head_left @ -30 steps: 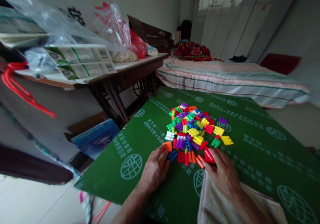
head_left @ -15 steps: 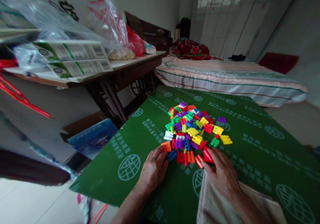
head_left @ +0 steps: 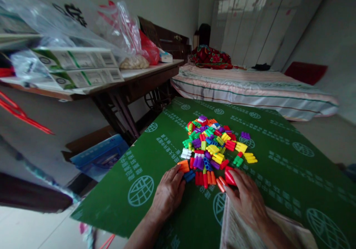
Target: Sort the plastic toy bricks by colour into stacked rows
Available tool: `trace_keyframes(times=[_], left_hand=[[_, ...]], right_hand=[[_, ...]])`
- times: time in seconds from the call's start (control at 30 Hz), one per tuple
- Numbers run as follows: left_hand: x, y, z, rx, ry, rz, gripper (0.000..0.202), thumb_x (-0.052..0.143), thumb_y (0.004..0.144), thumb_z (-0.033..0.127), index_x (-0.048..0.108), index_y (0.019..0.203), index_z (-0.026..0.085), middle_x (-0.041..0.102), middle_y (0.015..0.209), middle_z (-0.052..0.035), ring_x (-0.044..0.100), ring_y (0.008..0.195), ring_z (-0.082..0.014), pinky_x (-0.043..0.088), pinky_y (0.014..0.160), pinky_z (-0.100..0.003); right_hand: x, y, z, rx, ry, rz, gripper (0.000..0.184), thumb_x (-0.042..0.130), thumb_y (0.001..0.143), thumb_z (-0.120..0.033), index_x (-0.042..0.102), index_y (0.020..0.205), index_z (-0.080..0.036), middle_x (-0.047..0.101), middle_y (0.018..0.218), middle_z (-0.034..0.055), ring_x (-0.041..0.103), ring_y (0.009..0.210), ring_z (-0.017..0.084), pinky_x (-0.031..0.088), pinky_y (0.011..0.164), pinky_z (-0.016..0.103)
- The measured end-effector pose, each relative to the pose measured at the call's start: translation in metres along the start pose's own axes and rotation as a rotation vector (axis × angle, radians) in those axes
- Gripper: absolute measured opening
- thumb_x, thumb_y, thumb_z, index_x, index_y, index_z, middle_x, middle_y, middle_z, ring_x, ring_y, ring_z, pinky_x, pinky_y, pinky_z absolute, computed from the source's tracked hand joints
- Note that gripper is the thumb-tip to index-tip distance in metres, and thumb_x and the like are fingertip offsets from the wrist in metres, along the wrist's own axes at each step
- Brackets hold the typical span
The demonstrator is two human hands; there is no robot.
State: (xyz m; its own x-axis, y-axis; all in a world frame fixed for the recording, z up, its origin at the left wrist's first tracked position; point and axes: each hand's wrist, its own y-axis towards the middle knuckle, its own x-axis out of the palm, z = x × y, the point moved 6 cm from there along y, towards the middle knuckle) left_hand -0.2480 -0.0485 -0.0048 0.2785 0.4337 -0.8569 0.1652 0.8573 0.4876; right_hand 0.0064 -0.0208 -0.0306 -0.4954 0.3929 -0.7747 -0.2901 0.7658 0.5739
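A loose pile of bright plastic toy building blocks [head_left: 213, 148] lies in front of me on the green board. My left hand [head_left: 169, 189] rests palm down at the near left of the pile. Its fingers are stretched out, with the tips at an orange block [head_left: 183, 166]; a blue block [head_left: 189, 176] lies beside them. At the near right, my right hand [head_left: 246, 193] lies with fingers extended, its fingertips touching a red block [head_left: 229, 176]. Close to its thumb is an orange-red block [head_left: 221, 184]. The undersides of both hands are hidden.
A folded cloth [head_left: 236, 226] lies under my right forearm on the green board [head_left: 139, 156]. To the left, a table [head_left: 133, 76] holds boxes [head_left: 80, 67] and plastic bags [head_left: 125, 30]. A blue container [head_left: 101, 156] stands below it. Beyond the board is a bed [head_left: 250, 85].
The view has shifted slightly, so everything sits a little lower and further left. Both hands and the blocks keep about the same places on the board.
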Motion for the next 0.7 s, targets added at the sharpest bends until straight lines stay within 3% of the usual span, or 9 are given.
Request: trace_keyframes(times=[0.7], left_hand=[[0.0002, -0.0023, 0.003, 0.053, 0.017, 0.029, 0.026, 0.045, 0.089, 0.027, 0.059, 0.109, 0.018, 0.063, 0.122, -0.0114, 0.063, 0.11, -0.0206, 0.058, 0.092, -0.035]], right_hand=[[0.0019, 0.0006, -0.0012, -0.04, -0.031, 0.028, 0.04, 0.048, 0.092, -0.042, 0.056, 0.123, -0.018, 0.066, 0.116, 0.0134, 0.062, 0.107, 0.027, 0.052, 0.088, 0.042]])
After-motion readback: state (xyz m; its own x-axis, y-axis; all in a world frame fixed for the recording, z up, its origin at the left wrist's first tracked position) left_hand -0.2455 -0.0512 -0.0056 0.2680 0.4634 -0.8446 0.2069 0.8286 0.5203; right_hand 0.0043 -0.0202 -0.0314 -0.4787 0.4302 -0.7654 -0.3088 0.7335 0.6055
